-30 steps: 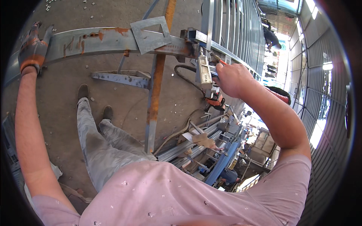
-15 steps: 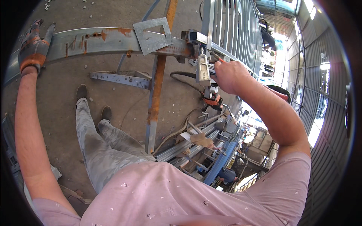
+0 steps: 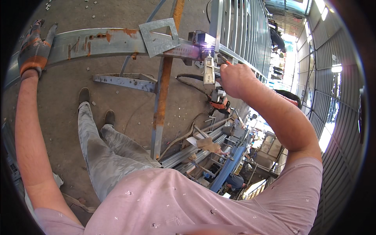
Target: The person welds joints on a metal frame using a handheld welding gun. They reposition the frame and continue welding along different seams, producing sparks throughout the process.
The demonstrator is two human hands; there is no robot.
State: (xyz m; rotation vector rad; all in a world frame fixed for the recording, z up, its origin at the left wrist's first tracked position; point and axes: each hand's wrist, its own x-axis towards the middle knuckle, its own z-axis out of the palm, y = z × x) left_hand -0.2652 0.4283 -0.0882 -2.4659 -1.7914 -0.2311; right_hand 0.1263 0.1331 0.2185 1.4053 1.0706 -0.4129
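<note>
My left hand (image 3: 34, 51), in a grey and orange work glove, lies on the left end of a long galvanized steel tube (image 3: 102, 41) with rust marks. Its thumb stands apart from the fingers. On the right, my bare right hand (image 3: 239, 80) is closed round a silver welding gun (image 3: 210, 74). The gun's tip meets the tube's right end beside a short square tube piece (image 3: 204, 38), where a purple-white glare with sparks hides the joint. A flat metal plate (image 3: 152, 43) with a cut-out lies across the tube, left of the gun.
A rusty steel bar (image 3: 161, 102) passes under the tube. Beyond it is a barred metal frame (image 3: 243, 31). A dark hose (image 3: 192, 78) hangs behind the gun, near an orange tool (image 3: 220, 105). Stacked metal profiles (image 3: 188, 152) lie at lower right. Other people are in the background.
A bright purple-white arc with sparks has appeared at the gun's tip. My right hand and the gun have shifted very slightly left. My left hand stays in place.
</note>
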